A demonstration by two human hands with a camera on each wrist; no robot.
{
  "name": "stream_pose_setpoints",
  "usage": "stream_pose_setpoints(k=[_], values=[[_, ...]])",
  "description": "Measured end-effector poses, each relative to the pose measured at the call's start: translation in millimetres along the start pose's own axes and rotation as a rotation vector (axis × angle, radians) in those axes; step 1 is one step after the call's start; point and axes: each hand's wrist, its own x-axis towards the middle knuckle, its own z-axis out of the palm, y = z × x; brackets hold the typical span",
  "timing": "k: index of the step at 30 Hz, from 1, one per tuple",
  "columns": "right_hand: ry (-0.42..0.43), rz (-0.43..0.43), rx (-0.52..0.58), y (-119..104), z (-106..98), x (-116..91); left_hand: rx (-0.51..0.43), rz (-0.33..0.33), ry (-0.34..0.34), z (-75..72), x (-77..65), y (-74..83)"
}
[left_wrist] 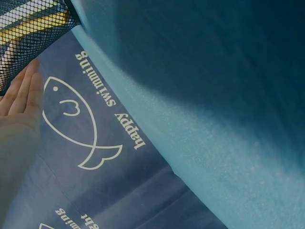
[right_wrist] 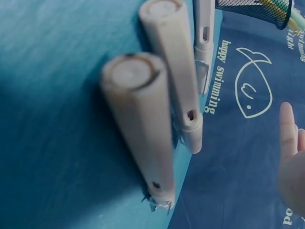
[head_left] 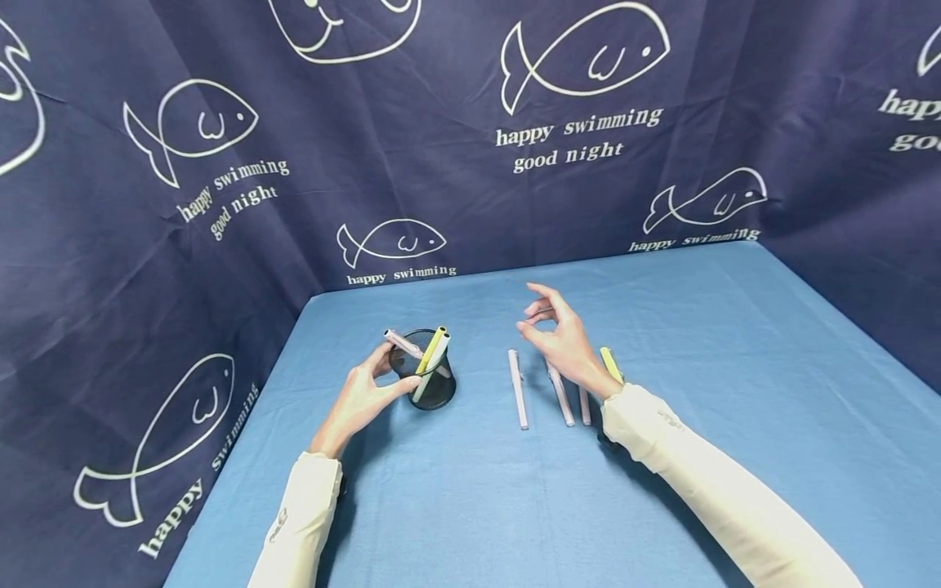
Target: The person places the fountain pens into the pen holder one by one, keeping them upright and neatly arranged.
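Note:
My left hand [head_left: 365, 398] grips a black mesh pen cup [head_left: 435, 394], with the thumb at the near side and the fingers against the left side. Leaning in the cup are a pink pen [head_left: 400, 341], a yellow pen [head_left: 430, 349] and a pale green pen [head_left: 439, 353]. Above the table to the right, my right hand [head_left: 568, 339] holds nothing; its thumb and fingers are apart. Under and beside it lie a left pink pen [head_left: 519, 390], a middle pink pen [head_left: 562, 396] and a right pink pen [head_left: 585, 406], partly covered by the hand.
Another yellow pen [head_left: 609, 363] lies behind the right wrist, partly hidden. A light blue cloth [head_left: 470, 506] covers the table. Dark blue curtains [head_left: 470, 163] with white fish prints hang along the back and sides.

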Motion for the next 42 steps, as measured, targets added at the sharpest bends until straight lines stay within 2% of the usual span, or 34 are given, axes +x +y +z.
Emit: stream_pose_setpoints(k=[7,13,20,22,29,42], values=[[0.002,0.017,-0.023,3.1,-6.5,-3.0,0.003,-0.01,-0.002,-0.2,-0.7,0.8],[0.004,0.045,0.001,5.7,-13.4,-4.4,0.004,-0.014,-0.005,0.2,-1.2,-1.2],[0.031,0.064,-0.008,44.4,-21.1,-0.4,0.0,0.0,-0.005,0.3,-0.1,-1.9],[0.041,0.065,-0.022,48.7,-24.8,-1.1,0.001,0.005,-0.006,0.1,0.4,-2.5],[0.035,0.077,0.008,49.2,-35.2,-3.9,0.013,0.001,-0.004,-1.8,0.6,-2.2],[0.045,0.098,-0.017,49.3,-52.2,-11.0,0.014,0.007,-0.005,-1.8,0.6,-0.6]])
